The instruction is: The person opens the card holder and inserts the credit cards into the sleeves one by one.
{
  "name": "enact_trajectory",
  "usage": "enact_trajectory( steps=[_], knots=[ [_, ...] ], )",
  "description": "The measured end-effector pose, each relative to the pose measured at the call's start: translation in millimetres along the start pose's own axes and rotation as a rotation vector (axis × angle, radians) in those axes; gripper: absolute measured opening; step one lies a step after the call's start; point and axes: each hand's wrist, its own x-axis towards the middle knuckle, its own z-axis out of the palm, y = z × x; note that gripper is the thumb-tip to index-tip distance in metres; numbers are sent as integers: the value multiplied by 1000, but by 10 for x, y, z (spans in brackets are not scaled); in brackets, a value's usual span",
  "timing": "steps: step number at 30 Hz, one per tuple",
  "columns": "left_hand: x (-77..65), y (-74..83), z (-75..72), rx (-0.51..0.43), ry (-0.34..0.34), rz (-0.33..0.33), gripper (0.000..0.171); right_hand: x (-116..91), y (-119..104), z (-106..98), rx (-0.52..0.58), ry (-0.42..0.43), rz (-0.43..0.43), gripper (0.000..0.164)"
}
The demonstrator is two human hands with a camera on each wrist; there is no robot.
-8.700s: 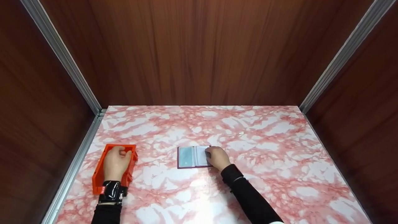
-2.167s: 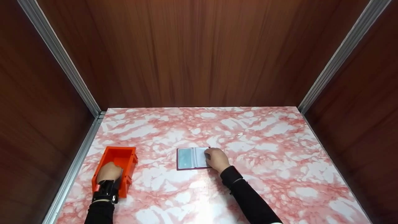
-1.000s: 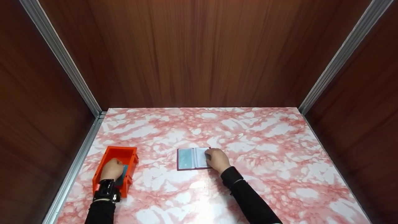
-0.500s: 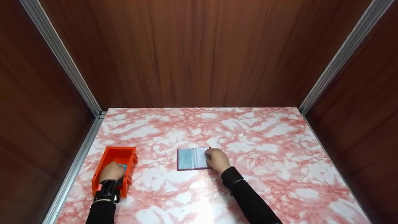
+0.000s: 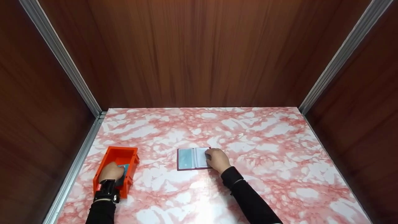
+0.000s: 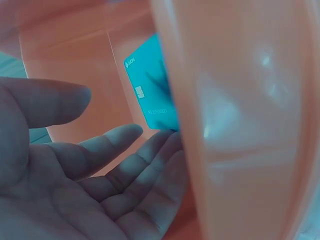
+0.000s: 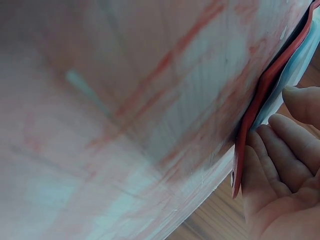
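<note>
Inside the orange bin (image 5: 132,166) at the left, my left hand (image 5: 111,172) reaches in with its palm towards the wall. A blue chip card (image 6: 150,87) leans upright there; in the left wrist view my fingertips are at its lower edge and the thumb stands apart from it. My right hand (image 5: 218,160) holds the right edge of an opened card holder (image 5: 186,158) with clear sleeves and a dark red cover, lying flat on the table. In the right wrist view the fingers meet the red cover's (image 7: 260,95) edge, thumb over the sleeves.
The pink-and-white marbled table (image 5: 264,149) is enclosed by brown wood-grain panels (image 5: 199,53) at the back and sides. Metal rails (image 5: 68,62) run along the corners. The bin stands near the table's left edge, with a gap between it and the card holder.
My left hand has gone deeper towards the bin's near end since the oldest frame, and the blue card has come into sight beside it. My right hand and the card holder stay put.
</note>
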Motion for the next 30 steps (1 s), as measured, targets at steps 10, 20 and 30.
enact_trajectory(
  steps=[10, 20, 30],
  knots=[
    [5, 17, -21, -77, -21, -38, 33, 6, 5, 9, -15, 13, -3, 22],
    [50, 31, 19, -89, -76, -92, 43, 1, -4, 15, -3, 10, -3, 23],
    [60, 31, 21, -99, -64, -97, 38, 7, -19, 4, 0, -2, 16, 25]
  ],
)
